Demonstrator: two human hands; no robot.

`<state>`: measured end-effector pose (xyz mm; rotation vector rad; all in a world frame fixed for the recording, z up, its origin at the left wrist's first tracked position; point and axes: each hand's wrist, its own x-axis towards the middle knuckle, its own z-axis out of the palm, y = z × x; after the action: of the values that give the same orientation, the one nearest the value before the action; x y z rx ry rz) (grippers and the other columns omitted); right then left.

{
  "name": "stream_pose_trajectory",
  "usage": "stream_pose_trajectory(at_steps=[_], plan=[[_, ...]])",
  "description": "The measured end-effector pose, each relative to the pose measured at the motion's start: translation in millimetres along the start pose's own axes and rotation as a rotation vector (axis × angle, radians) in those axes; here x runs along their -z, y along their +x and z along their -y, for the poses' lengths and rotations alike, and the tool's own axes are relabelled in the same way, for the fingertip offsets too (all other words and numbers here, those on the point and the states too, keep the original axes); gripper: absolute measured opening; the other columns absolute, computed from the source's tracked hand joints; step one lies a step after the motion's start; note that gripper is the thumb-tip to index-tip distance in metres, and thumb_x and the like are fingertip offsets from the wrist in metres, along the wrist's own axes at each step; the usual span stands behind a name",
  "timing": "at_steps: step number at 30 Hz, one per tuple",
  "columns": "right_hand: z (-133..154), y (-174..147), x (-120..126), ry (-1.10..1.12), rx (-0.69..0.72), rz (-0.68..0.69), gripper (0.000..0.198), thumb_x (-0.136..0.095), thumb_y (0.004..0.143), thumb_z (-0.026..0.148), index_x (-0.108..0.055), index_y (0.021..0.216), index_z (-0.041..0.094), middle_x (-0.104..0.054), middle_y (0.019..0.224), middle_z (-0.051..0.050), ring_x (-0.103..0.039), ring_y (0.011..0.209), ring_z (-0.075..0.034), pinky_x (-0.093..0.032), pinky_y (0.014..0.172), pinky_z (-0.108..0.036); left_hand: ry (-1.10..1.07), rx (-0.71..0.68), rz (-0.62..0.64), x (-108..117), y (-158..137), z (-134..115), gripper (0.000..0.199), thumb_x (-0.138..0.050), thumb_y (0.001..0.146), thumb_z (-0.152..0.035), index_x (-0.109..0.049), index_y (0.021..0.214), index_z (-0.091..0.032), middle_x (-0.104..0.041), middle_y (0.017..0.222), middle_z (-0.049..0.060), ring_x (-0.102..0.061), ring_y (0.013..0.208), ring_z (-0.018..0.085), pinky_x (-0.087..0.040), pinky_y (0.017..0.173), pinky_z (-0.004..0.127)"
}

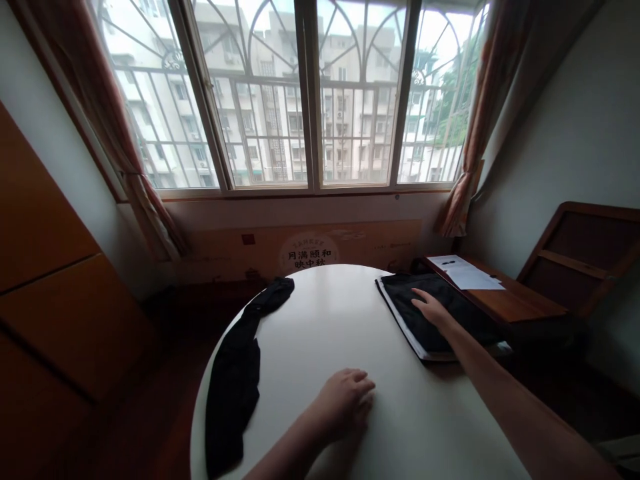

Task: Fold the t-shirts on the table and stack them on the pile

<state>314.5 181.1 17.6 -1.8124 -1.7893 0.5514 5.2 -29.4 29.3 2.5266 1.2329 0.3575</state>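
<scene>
My right hand (431, 309) reaches over a stack of dark folded cloth (450, 313) with a white layer showing along its side, at the right of the round white table (310, 320). Its thumb and fingers are apart and hold nothing; whether they press on the cloth I cannot tell. My left hand (345, 395) hovers low over or rests on the bare tabletop nearer to me, fingers loosely bent and holding nothing. Along the table's left edge lies a long, crumpled black garment (233, 387), apart from both hands.
A wooden side table (530, 300) with white papers (467, 272) stands beyond the stack. Behind it leans a brown wooden-framed panel (585, 253). Orange cabinets (45, 320) are at the left. Ahead, a barred window (310, 100) hangs between tied curtains (463, 193).
</scene>
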Motion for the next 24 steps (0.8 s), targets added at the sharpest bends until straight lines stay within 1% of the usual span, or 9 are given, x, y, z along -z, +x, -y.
stream_pose_trajectory(at_steps=[2,4,6,8,12,15,17,20,24], plan=[[22,-21,-11,0.216,0.063,-0.064,0.060,-0.036,0.097,0.039,-0.044,0.152,0.018,-0.046,0.154,-0.013,-0.043,0.145,-0.024,-0.037,0.120,-0.041,0.029,0.152,-0.086,13,-5,15,0.036,-0.061,0.091,-0.027,-0.068,0.126,-0.024,-0.067,0.134,0.009,-0.062,0.122,0.029,-0.045,0.110,0.047],[48,-47,-30,0.635,0.057,-0.095,0.057,-0.047,0.092,0.043,-0.052,0.144,0.019,-0.050,0.151,-0.011,-0.048,0.141,-0.024,-0.043,0.116,-0.036,0.078,0.319,-0.188,29,-9,34,0.037,-0.061,0.093,-0.027,-0.068,0.128,-0.022,-0.065,0.138,0.011,-0.057,0.129,0.030,-0.036,0.117,0.051],[76,-75,-54,1.129,-0.047,-0.034,0.053,-0.066,0.080,0.042,-0.061,0.128,0.022,-0.058,0.143,-0.009,-0.054,0.135,-0.025,-0.047,0.111,-0.037,0.156,0.511,-0.304,47,-15,55,0.037,-0.057,0.096,-0.027,-0.067,0.131,-0.020,-0.062,0.142,0.012,-0.052,0.136,0.029,-0.029,0.121,0.052],[99,-99,-80,1.413,-0.155,0.109,0.049,-0.076,0.071,0.036,-0.064,0.117,0.023,-0.066,0.131,-0.007,-0.062,0.125,-0.024,-0.052,0.103,-0.036,0.246,0.733,-0.396,64,-25,79,0.039,-0.054,0.097,-0.028,-0.065,0.134,-0.020,-0.056,0.148,0.014,-0.044,0.143,0.031,-0.027,0.121,0.057],[119,-127,-118,1.535,-0.244,0.366,0.046,-0.081,0.067,0.026,-0.065,0.110,0.020,-0.072,0.110,-0.006,-0.071,0.101,-0.021,-0.056,0.091,-0.035,0.328,1.157,-0.476,86,-56,126,0.055,-0.055,0.094,-0.028,-0.050,0.148,-0.020,-0.037,0.162,0.016,-0.027,0.151,0.038,-0.027,0.115,0.068],[113,-130,-124,1.592,-0.279,0.460,0.045,-0.080,0.069,0.021,-0.064,0.110,0.018,-0.073,0.102,-0.006,-0.072,0.096,-0.021,-0.056,0.091,-0.036,0.207,1.342,-0.521,96,-80,153,0.061,-0.054,0.090,-0.030,-0.046,0.149,-0.015,-0.041,0.157,0.022,-0.035,0.145,0.042,-0.037,0.108,0.063],[106,-128,-122,1.682,-0.304,0.507,0.043,-0.078,0.072,0.019,-0.063,0.113,0.018,-0.074,0.100,-0.005,-0.073,0.096,-0.021,-0.056,0.095,-0.038,0.097,1.357,-0.491,100,-87,162,0.056,-0.053,0.089,-0.029,-0.053,0.143,-0.014,-0.055,0.144,0.025,-0.049,0.134,0.044,-0.042,0.101,0.059],[102,-124,-118,1.767,-0.363,0.551,0.044,-0.075,0.076,0.018,-0.061,0.117,0.018,-0.074,0.099,-0.005,-0.073,0.095,-0.021,-0.055,0.097,-0.040,0.022,1.256,-0.418,98,-76,155,0.046,-0.052,0.086,-0.023,-0.064,0.129,-0.012,-0.067,0.127,0.024,-0.061,0.121,0.042,-0.048,0.094,0.051],[108,-123,-117,1.749,-0.375,0.565,0.050,-0.074,0.078,0.022,-0.055,0.125,0.019,-0.072,0.103,-0.007,-0.072,0.096,-0.021,-0.056,0.092,-0.038,-0.072,0.975,-0.321,75,-33,100,0.042,-0.058,0.083,-0.022,-0.070,0.122,-0.013,-0.070,0.128,0.019,-0.064,0.121,0.034,-0.049,0.098,0.040]])
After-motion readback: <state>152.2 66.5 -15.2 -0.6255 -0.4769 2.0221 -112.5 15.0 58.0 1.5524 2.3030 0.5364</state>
